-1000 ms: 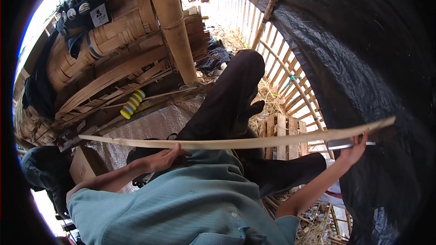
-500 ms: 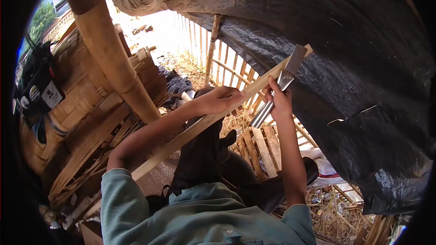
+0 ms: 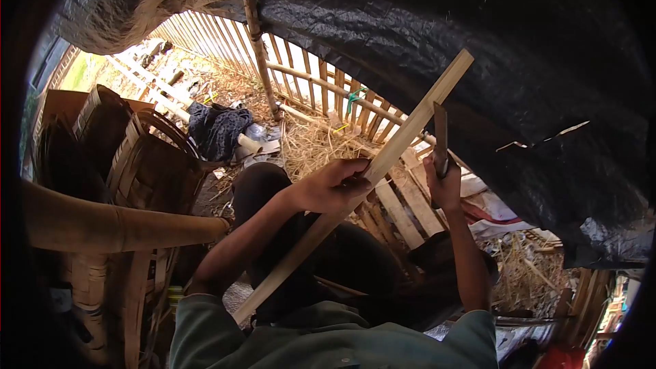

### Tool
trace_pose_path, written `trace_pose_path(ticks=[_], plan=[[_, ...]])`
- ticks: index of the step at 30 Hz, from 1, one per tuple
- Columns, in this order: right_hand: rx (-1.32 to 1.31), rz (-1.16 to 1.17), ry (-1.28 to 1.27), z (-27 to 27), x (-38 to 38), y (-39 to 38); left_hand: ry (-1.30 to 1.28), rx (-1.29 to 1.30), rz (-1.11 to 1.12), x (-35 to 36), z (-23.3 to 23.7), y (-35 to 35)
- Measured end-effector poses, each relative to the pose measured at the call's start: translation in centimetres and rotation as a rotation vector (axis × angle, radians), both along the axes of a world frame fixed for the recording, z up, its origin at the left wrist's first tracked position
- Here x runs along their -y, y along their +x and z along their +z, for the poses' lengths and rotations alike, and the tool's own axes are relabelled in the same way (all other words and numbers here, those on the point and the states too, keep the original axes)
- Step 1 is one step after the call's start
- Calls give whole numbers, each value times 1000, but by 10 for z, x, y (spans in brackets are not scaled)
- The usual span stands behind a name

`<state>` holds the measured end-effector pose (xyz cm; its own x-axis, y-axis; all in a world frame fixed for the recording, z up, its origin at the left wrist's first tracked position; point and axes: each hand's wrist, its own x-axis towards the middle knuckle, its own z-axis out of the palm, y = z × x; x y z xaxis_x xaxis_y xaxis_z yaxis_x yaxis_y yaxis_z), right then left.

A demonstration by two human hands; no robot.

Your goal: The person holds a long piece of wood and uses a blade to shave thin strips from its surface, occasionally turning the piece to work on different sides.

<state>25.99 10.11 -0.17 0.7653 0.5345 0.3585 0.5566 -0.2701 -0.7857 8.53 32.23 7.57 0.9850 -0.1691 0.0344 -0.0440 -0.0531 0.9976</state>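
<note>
A long, pale bamboo strip [image 3: 410, 132] runs diagonally from near my left arm up toward the black sheet. My left hand [image 3: 331, 186] is closed around its middle, over my bent knee. To the right of the strip, my right hand [image 3: 444, 183] grips a broad-bladed knife [image 3: 441, 130] by its metal handle. The blade points upward, seen almost edge-on, and its tip overlaps the strip's edge in this view. Most of the handle is hidden in my fingers.
A thick bamboo pole [image 3: 130, 227] juts in from the left, below woven bamboo baskets [image 3: 147, 154]. Black plastic sheeting [image 3: 547, 75] hangs along the right. Ahead stand a slatted bamboo fence [image 3: 311, 78] and a dark bundle of netting [image 3: 219, 130]. Slats [image 3: 400, 212] lie beneath my hands.
The view has swung, bringing the netting and baskets into sight. The knife has turned from broadside across the strip to nearly edge-on at its right, with more of the strip's upper end exposed.
</note>
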Motion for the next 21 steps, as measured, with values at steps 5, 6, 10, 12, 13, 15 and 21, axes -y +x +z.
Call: trace_pose_path(ticks=[5, 6, 10, 12, 13, 15, 21], plan=[[-538, -90, 187, 1, -8, -4, 104, -125, 76, 22, -8, 16], [-404, -82, 80, -14, -4, 3, 75, -131, 112, 25, -11, 22], [-277, -34, -78, 13, -2, -9, 186, -276, 163, 34, -18, 36], [-241, 20, -104, 6, 0, -10, 157, -358, 158, 34, -22, 41], [-193, 45, -81, 0, 1, -13, 147, -391, 173, 38, -18, 44], [-110, 99, -109, 0, 5, -18, 122, -430, 172, 38, -19, 47], [112, 238, -251, 7, 16, -30, 85, -432, 123, 41, -36, 41]])
